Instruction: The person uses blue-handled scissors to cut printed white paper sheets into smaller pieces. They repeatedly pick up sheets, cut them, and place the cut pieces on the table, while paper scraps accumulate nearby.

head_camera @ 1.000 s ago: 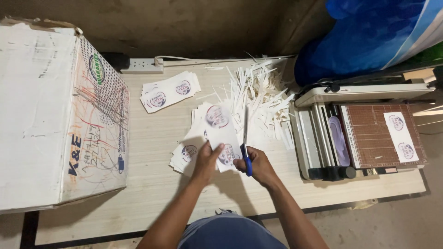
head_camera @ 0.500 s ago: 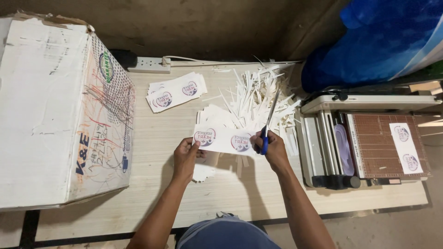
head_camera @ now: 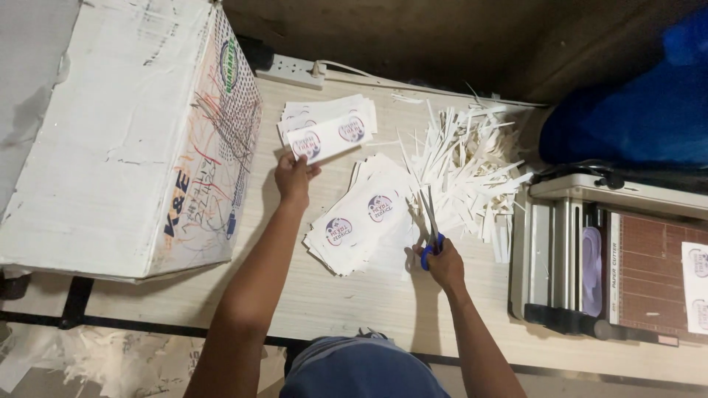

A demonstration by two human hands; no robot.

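The left hand (head_camera: 293, 177) was extended toward the upper centre of the frame, its fingers closed on the lower edge of a printed label strip (head_camera: 328, 140). That strip lay on top of a small stack of similar strips (head_camera: 324, 118) on the desk (head_camera: 332, 302), just below the power strip (head_camera: 289, 72) at the desk's far edge.

The right hand (head_camera: 442, 264) rested at the centre of the frame, fingers wrapped through the blue handles of a pair of scissors (head_camera: 428, 225). The blades pointed toward the top of the frame and appeared nearly closed, though the view was too small to confirm this. The blade tips lay at the border between the larger pile of label sheets (head_camera: 361, 217) and the heap of white paper offcuts (head_camera: 464, 158).

The larger pile sat in the centre of the desk, fanned out, each sheet showing round purple-and-red marks. The offcuts were spread to the upper right of it, touching its edge.

A large white cardboard box (head_camera: 125, 140) occupied the left of the frame, standing on the desk beside the left forearm. A paper cutter (head_camera: 612, 265) with a brown gridded bed stood at the right edge, well apart from both hands, with one printed sheet lying on its bed. A blue bag (head_camera: 634, 110) filled the upper right corner.
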